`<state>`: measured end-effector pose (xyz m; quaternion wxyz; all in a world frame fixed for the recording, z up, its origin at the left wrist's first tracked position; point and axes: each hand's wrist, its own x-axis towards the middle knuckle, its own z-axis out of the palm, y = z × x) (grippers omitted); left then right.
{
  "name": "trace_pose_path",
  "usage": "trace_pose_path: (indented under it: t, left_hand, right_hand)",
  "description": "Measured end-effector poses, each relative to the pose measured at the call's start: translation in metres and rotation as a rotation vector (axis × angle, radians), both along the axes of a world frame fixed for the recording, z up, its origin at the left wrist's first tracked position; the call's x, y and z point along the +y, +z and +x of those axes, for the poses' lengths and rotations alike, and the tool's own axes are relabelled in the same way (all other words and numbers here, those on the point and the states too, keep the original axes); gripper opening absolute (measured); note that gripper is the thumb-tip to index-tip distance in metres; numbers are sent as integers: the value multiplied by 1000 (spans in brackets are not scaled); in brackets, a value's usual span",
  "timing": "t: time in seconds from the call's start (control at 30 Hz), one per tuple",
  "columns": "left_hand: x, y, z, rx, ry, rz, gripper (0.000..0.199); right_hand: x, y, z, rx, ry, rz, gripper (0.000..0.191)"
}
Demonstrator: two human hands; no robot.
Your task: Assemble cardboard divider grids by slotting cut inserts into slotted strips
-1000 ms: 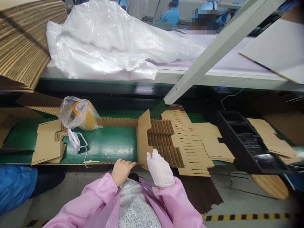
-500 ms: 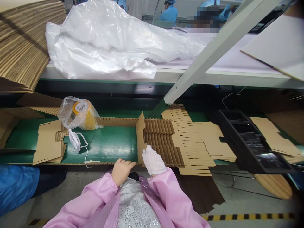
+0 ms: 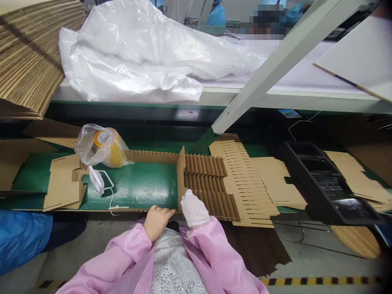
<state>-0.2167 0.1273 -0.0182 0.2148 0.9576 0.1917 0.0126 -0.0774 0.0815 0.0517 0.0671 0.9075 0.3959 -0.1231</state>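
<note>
A long slotted cardboard strip (image 3: 153, 157) stands along the back of the green surface, and another runs along the front edge. My left hand (image 3: 159, 221) is bare, its fingers bent over that front strip near the corner. In a white glove, my right hand (image 3: 195, 209) has its fingers pressed together at the front end of an upright cardboard divider (image 3: 181, 177); its fingertips are partly hidden. Right of this divider, several more dividers (image 3: 208, 175) stand in a close row, notched in the middle. A fanned stack of slotted strips (image 3: 241, 183) lies beside them.
Flat notched cardboard pieces (image 3: 63, 179), a small white fan (image 3: 97, 180) and a bagged yellow-orange container (image 3: 112, 147) are on the left. A black tray (image 3: 329, 179) lies right. A white post (image 3: 275, 69) slants down ahead. Plastic sheeting (image 3: 137, 53) covers the shelf.
My right hand has shifted slightly left and down with the upright divider. The row of dividers beside it looks a little more spread. My left hand has stayed in place.
</note>
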Motion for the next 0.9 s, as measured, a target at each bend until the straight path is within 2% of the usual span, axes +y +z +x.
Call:
trace_pose_path:
  t: [0.23, 0.43, 0.73, 0.83, 0.9]
  left_hand:
    - [-1, 3, -1, 19, 8, -17, 37]
    - [0, 6, 1, 47, 6, -25, 38]
    - [1, 8, 0, 36, 12, -38, 39]
    - [0, 6, -1, 22, 11, -30, 39]
    - [0, 5, -1, 20, 11, -28, 39]
  right_hand:
    - [-13, -12, 10, -39, 87, 40, 26]
    - [-11, -2, 5, -55, -4, 30, 29]
    - [-9, -5, 8, -18, 31, 2, 32]
    - [-5, -1, 7, -6, 60, 2, 29]
    - [-2, 4, 6, 10, 33, -24, 26]
